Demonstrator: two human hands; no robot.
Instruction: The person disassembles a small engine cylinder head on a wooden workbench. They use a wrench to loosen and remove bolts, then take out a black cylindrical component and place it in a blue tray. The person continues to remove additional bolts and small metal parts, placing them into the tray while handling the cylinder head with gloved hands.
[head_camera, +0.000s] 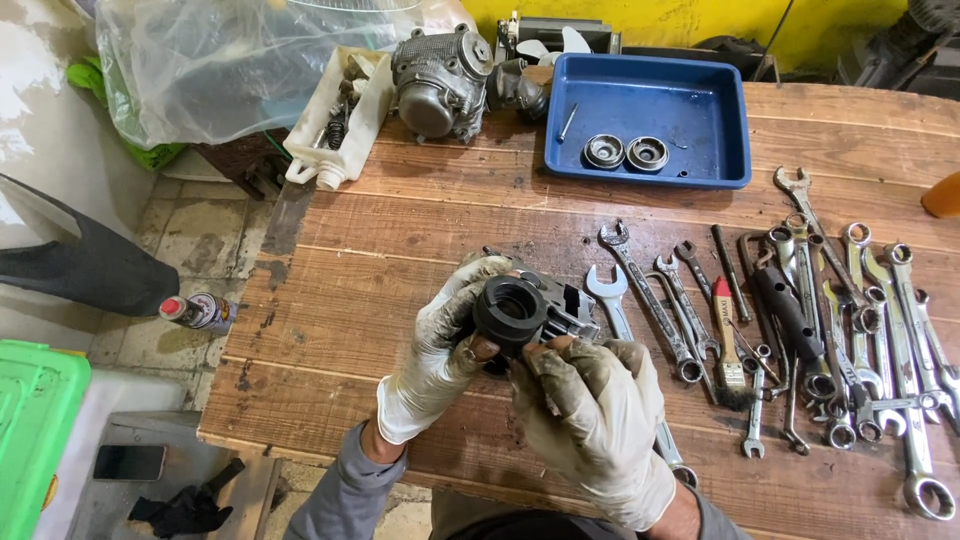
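Both my hands wear dirty white gloves and hold one metal engine part (520, 312) above a wooden workbench (400, 230). The part has a round black rubber collar facing up and a grey metal body behind it. My left hand (440, 350) wraps the collar from the left, fingers curled over its top and thumb under it. From below and to the right, my right hand (595, 415) grips the part with its fingertips against the metal body.
Several wrenches (850, 320) and a small brush lie spread on the bench's right. A blue tray (720, 110) with two round metal parts sits at the back, beside a grey engine piece (440, 85) and a white cut-open jug (340, 120). A spray can (198, 312) lies on the floor to the left.
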